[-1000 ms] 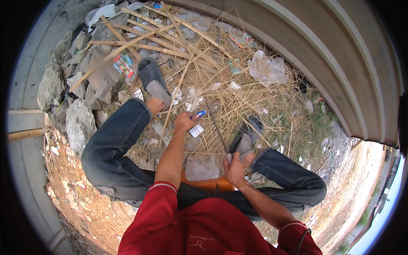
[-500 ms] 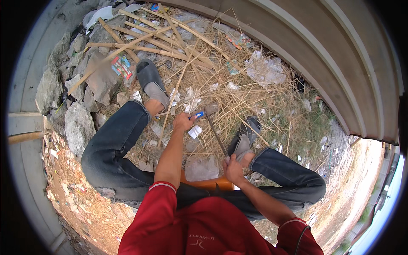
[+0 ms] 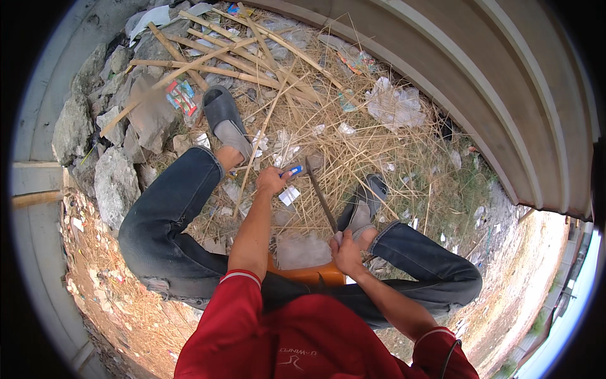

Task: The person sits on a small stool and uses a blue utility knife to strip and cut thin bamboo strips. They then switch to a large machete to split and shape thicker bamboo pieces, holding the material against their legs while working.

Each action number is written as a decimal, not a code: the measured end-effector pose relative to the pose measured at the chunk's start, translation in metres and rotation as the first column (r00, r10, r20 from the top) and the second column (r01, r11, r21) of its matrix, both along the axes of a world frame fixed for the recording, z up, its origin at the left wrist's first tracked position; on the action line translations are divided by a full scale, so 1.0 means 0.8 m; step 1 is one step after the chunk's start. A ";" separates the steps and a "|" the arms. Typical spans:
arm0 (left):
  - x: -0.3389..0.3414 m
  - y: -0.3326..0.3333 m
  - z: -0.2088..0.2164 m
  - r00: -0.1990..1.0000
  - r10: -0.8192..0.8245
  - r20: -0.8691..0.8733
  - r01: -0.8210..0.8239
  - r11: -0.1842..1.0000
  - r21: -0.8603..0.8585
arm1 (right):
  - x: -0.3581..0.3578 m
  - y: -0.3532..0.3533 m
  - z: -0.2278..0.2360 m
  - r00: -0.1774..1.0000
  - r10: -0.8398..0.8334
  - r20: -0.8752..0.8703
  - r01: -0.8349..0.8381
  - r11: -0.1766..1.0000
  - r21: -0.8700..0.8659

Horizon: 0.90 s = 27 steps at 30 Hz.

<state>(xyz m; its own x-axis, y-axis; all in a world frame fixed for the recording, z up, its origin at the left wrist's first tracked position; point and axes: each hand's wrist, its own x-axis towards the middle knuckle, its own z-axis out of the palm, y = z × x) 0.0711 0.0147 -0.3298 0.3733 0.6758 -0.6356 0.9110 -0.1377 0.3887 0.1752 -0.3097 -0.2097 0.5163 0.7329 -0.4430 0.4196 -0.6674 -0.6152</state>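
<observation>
My left hand (image 3: 271, 181) is closed around a small blue-and-white handheld object (image 3: 293, 171), perhaps a cutter; its exact kind is too small to tell. My right hand (image 3: 346, 251), nearer to me, grips the lower end of a long, narrow, dark blade-like strip (image 3: 322, 203). The strip slants away to the left, and its far tip lies just right of the blue object; I cannot tell whether they touch. Below both hands, dry straw and paper scraps (image 3: 289, 196) cover the ground between my sandalled feet.
Split bamboo strips (image 3: 240, 66) lie crossed at the far left, beside grey rocks (image 3: 118, 187). A corrugated metal sheet (image 3: 480, 95) curves along the far right. An orange object (image 3: 306, 274) sits beneath me, with a pale slab (image 3: 303, 249) before it. A crumpled plastic bag (image 3: 394, 104) lies beyond.
The dark strip has turned slightly in my right hand, so more of its flat face shows, and its tip has shifted a little to the right. My left hand has barely moved.
</observation>
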 end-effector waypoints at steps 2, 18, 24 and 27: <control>-0.001 -0.002 0.004 1.000 -0.013 -0.019 0.012 1.000 -0.023 | -0.009 0.018 0.037 0.999 -0.040 0.017 0.039 0.999 0.035; 0.001 -0.006 0.014 1.000 0.010 -0.001 -0.010 1.000 0.005 | -0.012 0.050 0.075 0.996 -0.085 0.012 0.083 0.991 0.105; 0.003 -0.007 0.016 1.000 0.014 -0.021 -0.014 1.000 0.001 | -0.004 0.019 0.011 0.998 0.045 0.044 -0.041 0.995 -0.092; 0.002 -0.005 0.015 1.000 0.006 -0.024 -0.006 1.000 0.002 | 0.000 0.010 0.010 1.000 0.027 0.010 -0.026 0.997 -0.070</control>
